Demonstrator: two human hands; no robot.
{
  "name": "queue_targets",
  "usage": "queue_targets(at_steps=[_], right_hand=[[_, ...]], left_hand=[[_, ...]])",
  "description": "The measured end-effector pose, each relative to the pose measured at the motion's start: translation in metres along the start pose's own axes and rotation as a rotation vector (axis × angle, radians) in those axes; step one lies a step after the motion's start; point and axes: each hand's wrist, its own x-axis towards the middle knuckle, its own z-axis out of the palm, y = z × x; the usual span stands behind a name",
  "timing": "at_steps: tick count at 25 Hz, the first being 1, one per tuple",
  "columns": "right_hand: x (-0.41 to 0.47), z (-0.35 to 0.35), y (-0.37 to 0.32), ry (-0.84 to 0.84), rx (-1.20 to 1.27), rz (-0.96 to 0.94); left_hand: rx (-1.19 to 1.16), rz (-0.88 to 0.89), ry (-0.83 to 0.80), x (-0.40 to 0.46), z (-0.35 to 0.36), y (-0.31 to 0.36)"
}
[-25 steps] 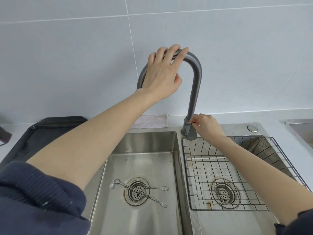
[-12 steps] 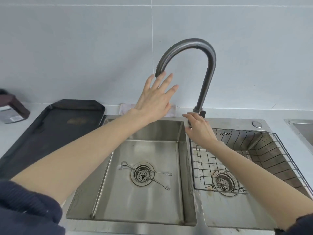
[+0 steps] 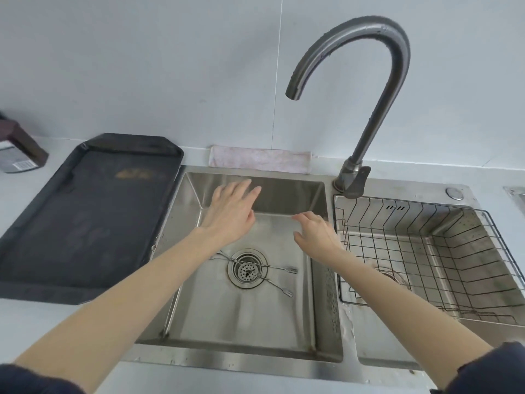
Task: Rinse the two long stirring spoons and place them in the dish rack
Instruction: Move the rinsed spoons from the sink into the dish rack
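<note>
Two long thin metal stirring spoons lie crossed over the drain on the floor of the left sink basin (image 3: 318, 322); one spoon (image 3: 281, 268) points right, the other spoon (image 3: 277, 287) runs to the lower right. Their left ends are hidden under my left forearm. My left hand (image 3: 231, 213) hovers over the basin with fingers spread, holding nothing. My right hand (image 3: 315, 234) hangs above the basin's right side, fingers loosely apart and empty. The black wire dish rack (image 3: 426, 251) sits in the right basin. No water runs from the grey arched faucet (image 3: 397, 52).
A dark tray (image 3: 85, 217) lies on the counter left of the sink. A folded cloth (image 3: 260, 159) rests behind the basin against the wall. A dark box (image 3: 17, 149) stands at the far left. The faucet lever (image 3: 356, 180) is at the spout's base.
My left hand has dropped from the faucet's arch down into the left basin. My right hand has left the faucet base and moved left over the basin. The view has tilted down.
</note>
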Motion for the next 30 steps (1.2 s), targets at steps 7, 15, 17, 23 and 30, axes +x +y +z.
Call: queue_targets(at_steps=[7, 15, 17, 23, 30], right_hand=[[0.02, 0.056, -0.003, -0.183, 0.046, 0.089], [0.032, 0.115, 0.003, -0.379, -0.047, 0.158], [0.034, 0.129, 0.005, -0.424, -0.072, 0.166], [0.039, 0.154, 0.004, -0.47, -0.095, 0.161], [0.045, 0.161, 0.005, -0.44, -0.114, 0.156]], left_hand=[[-0.09, -0.074, -0.215, 0.007, 0.067, -0.024], [-0.122, -0.057, -0.481, 0.018, 0.152, -0.034], [-0.152, -0.075, -0.504, 0.018, 0.17, -0.034], [-0.182, -0.036, -0.564, 0.017, 0.204, -0.04], [-0.155, 0.004, -0.507, 0.017, 0.222, -0.04]])
